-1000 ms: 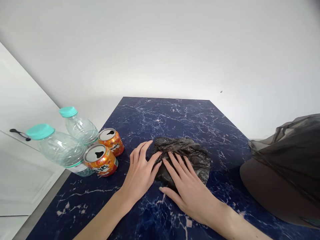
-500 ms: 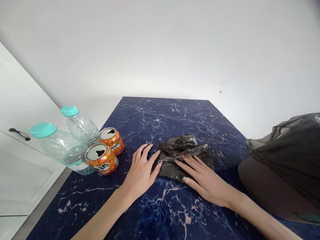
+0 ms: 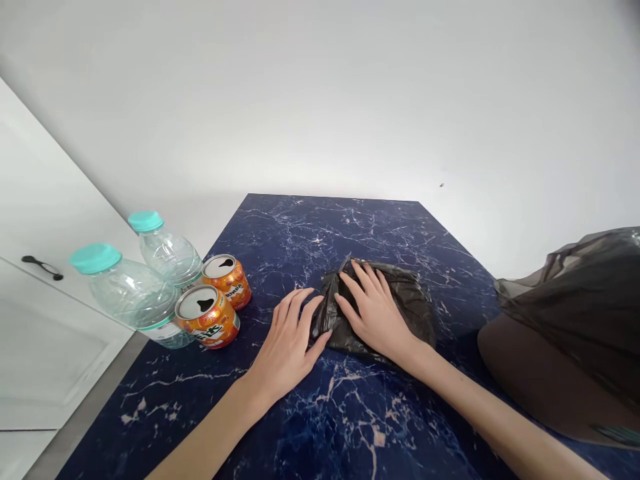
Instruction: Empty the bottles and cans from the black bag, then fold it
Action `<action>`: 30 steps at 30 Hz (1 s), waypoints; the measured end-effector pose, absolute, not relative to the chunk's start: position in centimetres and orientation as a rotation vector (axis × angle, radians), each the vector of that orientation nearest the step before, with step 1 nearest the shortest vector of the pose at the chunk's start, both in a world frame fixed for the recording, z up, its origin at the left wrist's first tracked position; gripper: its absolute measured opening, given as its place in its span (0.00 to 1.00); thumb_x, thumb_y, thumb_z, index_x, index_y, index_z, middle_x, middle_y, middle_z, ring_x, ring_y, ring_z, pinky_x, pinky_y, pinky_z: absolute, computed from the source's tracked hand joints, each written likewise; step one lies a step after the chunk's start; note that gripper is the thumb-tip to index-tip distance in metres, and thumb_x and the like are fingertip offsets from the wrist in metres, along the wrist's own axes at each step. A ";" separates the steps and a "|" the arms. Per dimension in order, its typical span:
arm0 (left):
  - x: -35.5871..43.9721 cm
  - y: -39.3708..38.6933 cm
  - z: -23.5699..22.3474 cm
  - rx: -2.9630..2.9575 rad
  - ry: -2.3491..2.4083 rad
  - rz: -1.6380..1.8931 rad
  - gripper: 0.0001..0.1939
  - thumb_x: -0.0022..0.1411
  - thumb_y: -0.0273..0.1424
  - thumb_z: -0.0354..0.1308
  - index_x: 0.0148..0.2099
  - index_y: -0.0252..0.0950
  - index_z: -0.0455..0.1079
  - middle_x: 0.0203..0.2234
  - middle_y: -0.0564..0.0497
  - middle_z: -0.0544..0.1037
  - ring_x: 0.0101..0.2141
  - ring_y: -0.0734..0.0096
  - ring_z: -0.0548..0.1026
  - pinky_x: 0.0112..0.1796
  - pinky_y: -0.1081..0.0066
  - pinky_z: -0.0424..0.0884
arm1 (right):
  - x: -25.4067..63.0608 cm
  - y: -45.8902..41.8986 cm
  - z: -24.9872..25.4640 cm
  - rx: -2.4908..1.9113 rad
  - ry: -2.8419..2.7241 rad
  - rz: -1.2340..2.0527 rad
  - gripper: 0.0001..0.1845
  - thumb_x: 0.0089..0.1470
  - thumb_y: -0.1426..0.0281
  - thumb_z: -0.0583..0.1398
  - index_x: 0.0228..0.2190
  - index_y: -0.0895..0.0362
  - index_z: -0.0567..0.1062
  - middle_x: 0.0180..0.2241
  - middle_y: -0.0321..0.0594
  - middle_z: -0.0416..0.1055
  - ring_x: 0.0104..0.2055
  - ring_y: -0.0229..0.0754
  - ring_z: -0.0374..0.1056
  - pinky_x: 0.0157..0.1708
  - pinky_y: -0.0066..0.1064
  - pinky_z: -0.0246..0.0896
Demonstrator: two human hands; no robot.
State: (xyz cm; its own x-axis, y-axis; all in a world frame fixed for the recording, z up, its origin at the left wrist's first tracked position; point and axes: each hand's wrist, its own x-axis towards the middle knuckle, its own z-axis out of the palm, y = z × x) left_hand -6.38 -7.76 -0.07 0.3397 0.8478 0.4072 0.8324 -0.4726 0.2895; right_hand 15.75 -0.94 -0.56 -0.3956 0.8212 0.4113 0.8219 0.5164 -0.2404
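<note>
A folded black plastic bag (image 3: 410,303) lies flat on the dark blue marble table (image 3: 325,233). My right hand (image 3: 375,313) rests flat on top of it, fingers stretched out and pointing away from me. My left hand (image 3: 290,343) lies open on the table just left of the bag, its fingertips touching the bag's left edge. Neither hand grips anything.
Two clear bottles with teal caps (image 3: 127,293) (image 3: 167,250) and two opened orange soda cans (image 3: 207,317) (image 3: 227,280) stand at the table's left edge. A brown bin lined with a dark bag (image 3: 575,347) is at the right. White cabinet (image 3: 45,307) on the left.
My right hand slid from the bag's near side up onto its top, pressing it flatter. The bag's loose upper fold has been smoothed down. My left hand barely moved.
</note>
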 end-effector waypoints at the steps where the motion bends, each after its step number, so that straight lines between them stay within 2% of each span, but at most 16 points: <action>1: -6.4 -7.8 -0.1 2.548 1.598 0.808 0.27 0.79 0.37 0.57 0.73 0.41 0.55 0.70 0.37 0.65 0.71 0.42 0.63 0.67 0.38 0.68 | 15.4 -0.4 -1.0 -1.366 -2.292 -0.001 0.33 0.78 0.55 0.47 0.71 0.61 0.68 0.78 0.56 0.52 0.80 0.68 0.45 0.76 0.67 0.41; 4: -6.3 -7.8 -0.2 2.546 1.595 0.820 0.27 0.78 0.36 0.58 0.73 0.40 0.56 0.70 0.36 0.66 0.71 0.42 0.63 0.67 0.38 0.68 | 14.9 1.3 -2.2 -1.414 -2.343 0.018 0.36 0.79 0.53 0.44 0.72 0.62 0.67 0.77 0.58 0.53 0.80 0.69 0.44 0.77 0.68 0.37; 9: -6.3 -8.0 -0.3 2.533 1.603 0.832 0.26 0.78 0.35 0.56 0.73 0.39 0.55 0.69 0.36 0.67 0.71 0.42 0.64 0.66 0.39 0.70 | 16.1 3.6 -3.7 -1.401 -2.451 0.077 0.38 0.79 0.53 0.38 0.74 0.61 0.63 0.79 0.56 0.48 0.82 0.58 0.40 0.79 0.60 0.35; 15: -6.3 -8.0 -0.5 2.530 1.611 0.829 0.26 0.78 0.34 0.55 0.73 0.39 0.55 0.69 0.35 0.67 0.71 0.41 0.65 0.66 0.40 0.71 | 19.6 5.7 -3.9 -1.282 -2.584 0.135 0.36 0.79 0.53 0.38 0.76 0.54 0.60 0.80 0.47 0.44 0.82 0.49 0.37 0.80 0.56 0.35; 20: -6.3 -8.1 -0.6 2.524 1.612 0.836 0.25 0.77 0.32 0.56 0.72 0.38 0.57 0.68 0.35 0.68 0.70 0.41 0.66 0.66 0.40 0.71 | 22.5 7.3 -2.7 -1.188 -2.672 0.137 0.34 0.78 0.56 0.41 0.76 0.55 0.60 0.80 0.43 0.47 0.82 0.44 0.41 0.80 0.49 0.38; 23: -6.4 -8.1 -0.6 2.523 1.609 0.841 0.24 0.77 0.32 0.55 0.71 0.39 0.58 0.67 0.35 0.69 0.69 0.41 0.67 0.65 0.40 0.72 | 22.6 7.0 -1.5 -1.269 -2.640 0.078 0.34 0.76 0.56 0.46 0.73 0.59 0.65 0.79 0.47 0.50 0.81 0.49 0.45 0.80 0.50 0.40; 26: -6.4 -8.1 -0.6 2.522 1.607 0.846 0.24 0.77 0.32 0.55 0.71 0.39 0.58 0.67 0.35 0.69 0.69 0.41 0.67 0.64 0.39 0.72 | 21.2 4.9 -0.5 -1.455 -2.511 -0.003 0.33 0.75 0.57 0.48 0.69 0.62 0.71 0.76 0.53 0.57 0.78 0.57 0.54 0.78 0.53 0.46; 28: -6.3 -8.1 -0.6 2.523 1.602 0.851 0.24 0.77 0.32 0.55 0.71 0.39 0.59 0.67 0.35 0.69 0.69 0.41 0.67 0.65 0.40 0.72 | 19.7 3.0 -0.1 -1.583 -2.400 -0.040 0.34 0.76 0.57 0.45 0.70 0.62 0.69 0.74 0.55 0.60 0.76 0.57 0.58 0.76 0.53 0.51; 30: -6.3 -8.0 -0.7 2.524 1.600 0.856 0.23 0.77 0.32 0.55 0.71 0.39 0.59 0.67 0.35 0.70 0.69 0.42 0.67 0.65 0.40 0.72 | 18.4 1.4 -0.1 -1.703 -2.287 -0.067 0.37 0.77 0.53 0.43 0.73 0.62 0.65 0.76 0.57 0.56 0.78 0.63 0.52 0.75 0.61 0.48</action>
State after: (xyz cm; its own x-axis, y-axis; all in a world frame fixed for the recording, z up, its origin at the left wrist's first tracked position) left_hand -6.31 -8.05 -0.67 0.3190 0.8447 0.4299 0.8265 -0.4699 0.3100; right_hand 18.36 1.38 -0.08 -0.2601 0.9310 0.2560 0.9444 0.3005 -0.1333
